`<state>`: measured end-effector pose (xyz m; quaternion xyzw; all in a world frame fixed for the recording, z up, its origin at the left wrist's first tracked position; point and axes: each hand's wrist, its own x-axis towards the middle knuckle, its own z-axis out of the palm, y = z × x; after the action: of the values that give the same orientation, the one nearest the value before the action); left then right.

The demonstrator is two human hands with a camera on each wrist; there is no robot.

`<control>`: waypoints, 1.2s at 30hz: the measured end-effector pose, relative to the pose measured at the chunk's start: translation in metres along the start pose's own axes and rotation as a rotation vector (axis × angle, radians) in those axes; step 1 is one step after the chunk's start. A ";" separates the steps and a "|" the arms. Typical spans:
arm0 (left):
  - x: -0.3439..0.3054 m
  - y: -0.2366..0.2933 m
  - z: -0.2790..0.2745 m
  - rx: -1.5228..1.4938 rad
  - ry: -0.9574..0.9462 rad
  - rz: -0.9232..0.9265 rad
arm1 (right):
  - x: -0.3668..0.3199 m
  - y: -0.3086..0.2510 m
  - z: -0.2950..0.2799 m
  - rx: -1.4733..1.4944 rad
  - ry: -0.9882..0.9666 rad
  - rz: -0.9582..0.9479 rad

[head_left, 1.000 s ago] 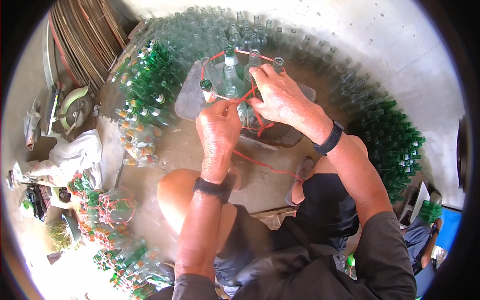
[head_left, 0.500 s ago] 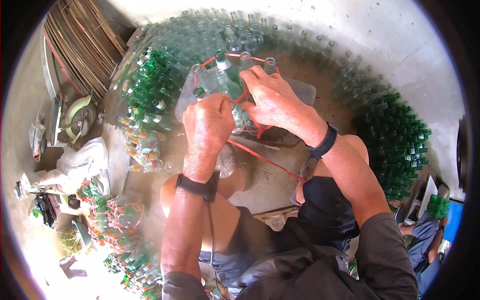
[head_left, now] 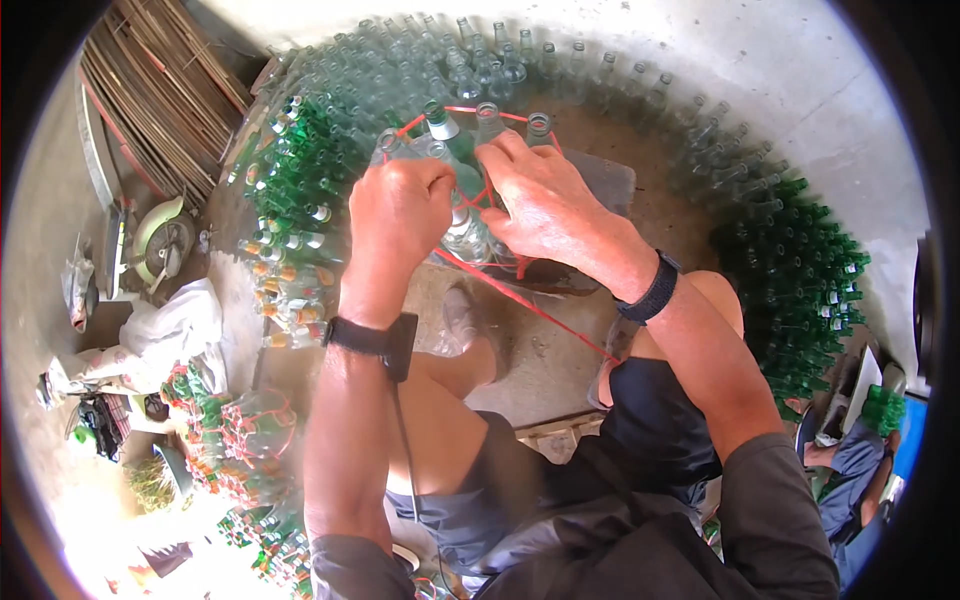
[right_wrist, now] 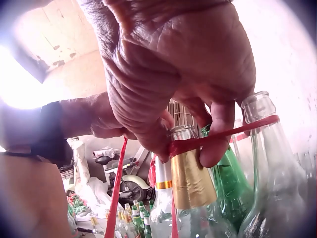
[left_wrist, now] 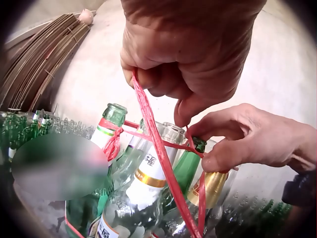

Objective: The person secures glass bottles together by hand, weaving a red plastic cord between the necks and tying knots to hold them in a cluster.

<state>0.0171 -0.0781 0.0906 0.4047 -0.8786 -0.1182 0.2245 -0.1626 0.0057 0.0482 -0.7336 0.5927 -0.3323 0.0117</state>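
Observation:
A cluster of clear and green bottles stands upright on a grey board [head_left: 606,183], red plastic twine [head_left: 530,306] looped around their necks. My left hand [head_left: 398,215], fingers curled, grips a length of the twine above the near left bottles; in the left wrist view the strand [left_wrist: 161,153] runs down taut from that fist. My right hand [head_left: 548,195] pinches twine at the necks, beside a gold-foiled bottle [right_wrist: 190,181] in the right wrist view. A clear bottle [right_wrist: 267,163] stands right of those fingers with twine across its neck.
Many clear bottles [head_left: 400,70] curve along the wall, with green bottles [head_left: 800,290] at the right and more [head_left: 300,170] at the left. Twine-bound bundles [head_left: 245,430] stand lower left. A fan-like wheel [head_left: 163,243] and stacked strips [head_left: 160,90] lie beyond. Another person's leg [head_left: 848,475] shows at right.
My left hand has moved left and slightly up, away from my right hand, drawing the loose twine straighter. My right hand has stayed at the bottle necks, shifting slightly left in view.

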 end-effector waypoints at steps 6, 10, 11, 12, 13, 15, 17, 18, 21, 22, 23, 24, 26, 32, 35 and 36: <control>0.026 -0.021 -0.001 -0.168 -0.177 -0.007 | -0.001 0.001 -0.001 -0.013 -0.006 -0.017; 0.044 -0.026 -0.009 -0.177 -0.288 -0.024 | 0.000 0.000 -0.001 -0.004 -0.014 0.001; 0.048 -0.025 -0.013 -0.179 -0.374 -0.037 | 0.000 0.000 -0.002 -0.011 -0.012 -0.007; 0.051 -0.026 -0.015 -0.181 -0.460 -0.049 | 0.000 0.000 -0.003 -0.010 -0.013 -0.008; 0.054 -0.028 -0.014 -0.181 -0.459 -0.050 | 0.000 0.000 -0.003 -0.012 -0.021 -0.006; 0.058 -0.032 -0.012 -0.207 -0.507 -0.037 | 0.001 0.000 -0.004 -0.013 -0.029 -0.006; 0.062 -0.037 -0.009 -0.205 -0.519 -0.046 | 0.001 0.000 -0.005 -0.004 -0.039 -0.002; 0.062 -0.039 -0.008 -0.203 -0.532 -0.053 | 0.001 -0.001 -0.004 -0.003 -0.041 -0.001; 0.060 -0.038 -0.002 -0.133 -0.511 -0.071 | 0.000 -0.001 -0.005 -0.004 -0.047 0.002; 0.059 -0.036 -0.001 -0.132 -0.513 -0.072 | 0.000 -0.001 -0.005 -0.011 -0.040 -0.001; 0.057 -0.036 -0.001 -0.104 -0.490 -0.055 | 0.000 -0.002 -0.005 -0.016 -0.035 -0.005; 0.054 -0.036 -0.002 -0.075 -0.467 -0.040 | -0.001 -0.002 -0.004 -0.011 -0.037 -0.006; 0.049 -0.036 -0.002 -0.011 -0.422 -0.024 | 0.000 0.000 -0.004 0.001 -0.023 -0.008; 0.033 -0.029 0.001 0.151 -0.329 -0.090 | -0.002 0.002 -0.001 0.002 -0.012 -0.034; 0.026 -0.025 -0.002 0.183 -0.310 -0.140 | -0.004 0.001 0.001 0.002 0.006 -0.032; 0.024 -0.023 -0.001 0.187 -0.309 -0.167 | -0.004 0.001 0.001 0.002 0.007 -0.033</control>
<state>0.0191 -0.1117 0.0901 0.4724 -0.8730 -0.1151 0.0376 -0.1637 0.0086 0.0454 -0.7419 0.5803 -0.3357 0.0049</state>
